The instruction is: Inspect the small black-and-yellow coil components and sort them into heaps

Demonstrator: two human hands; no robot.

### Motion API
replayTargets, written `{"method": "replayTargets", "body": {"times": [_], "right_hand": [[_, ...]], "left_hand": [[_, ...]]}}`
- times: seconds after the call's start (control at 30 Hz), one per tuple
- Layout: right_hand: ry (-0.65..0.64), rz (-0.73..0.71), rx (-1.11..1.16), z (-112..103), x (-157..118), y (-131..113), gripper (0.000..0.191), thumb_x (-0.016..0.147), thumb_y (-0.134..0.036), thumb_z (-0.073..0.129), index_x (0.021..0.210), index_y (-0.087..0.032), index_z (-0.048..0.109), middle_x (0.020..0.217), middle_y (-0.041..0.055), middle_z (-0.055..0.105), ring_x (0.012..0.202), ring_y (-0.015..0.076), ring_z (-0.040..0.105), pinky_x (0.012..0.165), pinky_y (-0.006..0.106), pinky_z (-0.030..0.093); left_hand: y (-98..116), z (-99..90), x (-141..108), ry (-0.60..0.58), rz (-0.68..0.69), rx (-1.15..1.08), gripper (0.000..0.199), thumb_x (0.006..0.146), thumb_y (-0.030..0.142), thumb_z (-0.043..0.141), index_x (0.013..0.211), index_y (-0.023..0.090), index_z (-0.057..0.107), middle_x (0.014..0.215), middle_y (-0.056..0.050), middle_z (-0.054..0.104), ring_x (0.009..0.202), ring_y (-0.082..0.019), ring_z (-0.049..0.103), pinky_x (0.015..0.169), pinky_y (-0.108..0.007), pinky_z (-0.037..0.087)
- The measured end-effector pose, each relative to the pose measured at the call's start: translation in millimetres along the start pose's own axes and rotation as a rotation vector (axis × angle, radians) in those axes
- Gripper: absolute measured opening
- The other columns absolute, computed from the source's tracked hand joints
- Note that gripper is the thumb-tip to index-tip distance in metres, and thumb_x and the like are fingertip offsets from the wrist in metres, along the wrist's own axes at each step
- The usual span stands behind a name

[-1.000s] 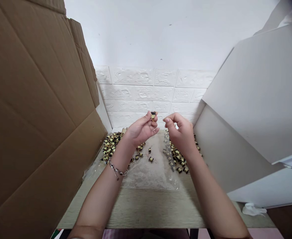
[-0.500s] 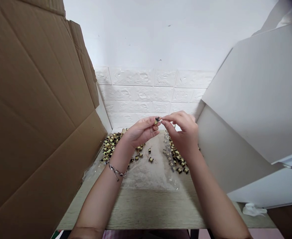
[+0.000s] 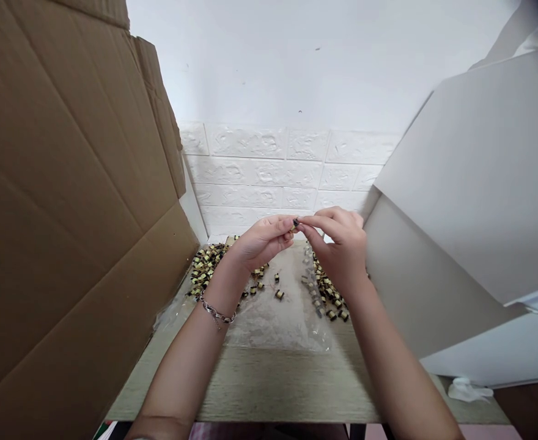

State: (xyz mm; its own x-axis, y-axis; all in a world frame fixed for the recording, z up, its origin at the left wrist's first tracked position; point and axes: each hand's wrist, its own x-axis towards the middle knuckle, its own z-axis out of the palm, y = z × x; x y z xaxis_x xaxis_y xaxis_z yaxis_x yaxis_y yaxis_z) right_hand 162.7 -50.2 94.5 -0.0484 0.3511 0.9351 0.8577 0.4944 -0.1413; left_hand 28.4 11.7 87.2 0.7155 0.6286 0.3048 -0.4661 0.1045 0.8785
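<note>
Above the table, my left hand (image 3: 264, 241) is closed, pinching a small transformer (image 3: 295, 223) with a black bobbin and yellow tape between thumb and fingers. From the other side, the thumb and forefinger of my right hand (image 3: 340, 238) press together against its dark end. Whether a fine wire is between those fingertips, I cannot tell. Under my left hand lies a pile of similar transformers (image 3: 205, 266) with thin copper-coloured leads. A second pile (image 3: 326, 287) sits beneath my right hand, partly covered by it.
A clear plastic bag (image 3: 273, 330) lies flat on the wooden table (image 3: 287, 385), with a few loose transformers (image 3: 279, 294) on it. A cardboard sheet (image 3: 90, 214) stands on the left and a white panel (image 3: 471, 171) on the right. Crumpled white tissue (image 3: 469, 389) is near the right corner.
My right fingertips have come in slightly against the transformer, which has tilted a little in my left hand. The whole view has shifted slightly.
</note>
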Motion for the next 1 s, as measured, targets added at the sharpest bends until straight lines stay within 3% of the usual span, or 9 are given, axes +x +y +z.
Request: {"method": "replayTargets", "body": {"times": [0.17, 0.57, 1.0], "right_hand": [[0.024, -0.016, -0.022, 2.2, -1.2, 2.3, 0.006, 0.075, -0.024, 0.058, 0.076, -0.025, 0.065, 0.069, -0.0027, 0.061, 0.067, 0.0102, 0.054, 0.072, 0.030, 0.030], [-0.105, -0.003, -0.006, -1.3, 2.5, 2.7, 0.005, 0.075, -0.022, 0.059, 0.074, -0.023, 0.063, 0.074, -0.0030, 0.064, 0.073, 0.0116, 0.056, 0.072, 0.030, 0.031], [-0.087, 0.014, 0.018, -0.6, 1.9, 2.6, 0.006, 0.075, -0.021, 0.059, 0.071, -0.023, 0.064, 0.072, -0.0034, 0.065, 0.072, 0.0120, 0.057, 0.072, 0.030, 0.033]], "left_hand": [[-0.3, -1.3, 1.6, 0.004, 0.015, 0.032, 0.024, 0.069, 0.033, 0.064, 0.079, 0.011, 0.062, 0.075, -0.002, 0.053, 0.065, -0.006, 0.043, 0.064, -0.021, 0.036], [-1.9, -0.8, 1.6, 0.081, 0.006, 0.065, 0.021, 0.066, 0.031, 0.066, 0.072, 0.011, 0.064, 0.072, -0.002, 0.055, 0.062, -0.007, 0.042, 0.061, -0.022, 0.034], [-3.6, -4.3, 1.1, 0.063, -0.009, 0.076, 0.022, 0.067, 0.034, 0.066, 0.073, 0.013, 0.064, 0.073, -0.002, 0.055, 0.065, -0.007, 0.043, 0.063, -0.021, 0.034]]}}
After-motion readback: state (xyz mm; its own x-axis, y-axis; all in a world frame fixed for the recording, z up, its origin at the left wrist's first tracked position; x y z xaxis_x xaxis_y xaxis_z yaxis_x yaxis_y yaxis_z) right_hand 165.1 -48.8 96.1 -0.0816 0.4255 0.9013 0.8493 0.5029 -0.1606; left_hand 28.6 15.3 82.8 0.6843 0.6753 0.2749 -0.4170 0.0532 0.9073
